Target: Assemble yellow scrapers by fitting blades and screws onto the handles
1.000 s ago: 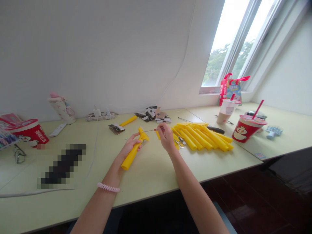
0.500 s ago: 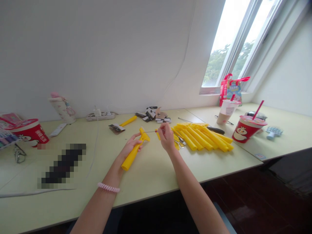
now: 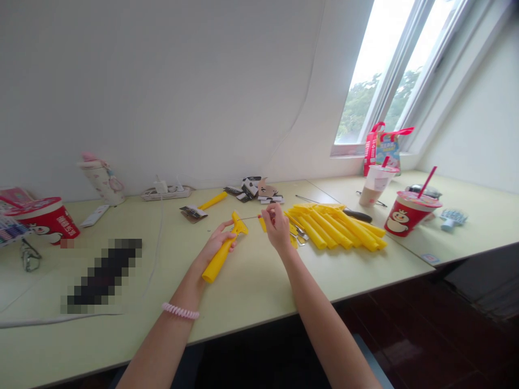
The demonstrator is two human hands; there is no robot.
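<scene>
One left hand, fingers clamped around the neck of one yellow tool, is holding it over the middle of the pale table; the tool's wide head is pointing far, its tubular handle end pointing near and left; one right hand, fingers bunched together on the grip of one screwdriver, is aiming the thin shaft left at the tool's head; whether the tip is touching, cannot tell; one pink coil band is circling the left wrist.

Right of the hands: one row of yellow handles is lying stacked at a slant; several metal-ended parts are lying between it and the right hand; one black handle is showing behind; one clear cup, partly filled, and one right red cup, with straw, are standing farther right.

Far middle: several black-and-white packets are lying heaped; one folded card is resting at the left end of another yellow piece.

Far left: one white power strip is lying by the wall; one pink-topped bottle is standing beyond one left red cup.
</scene>
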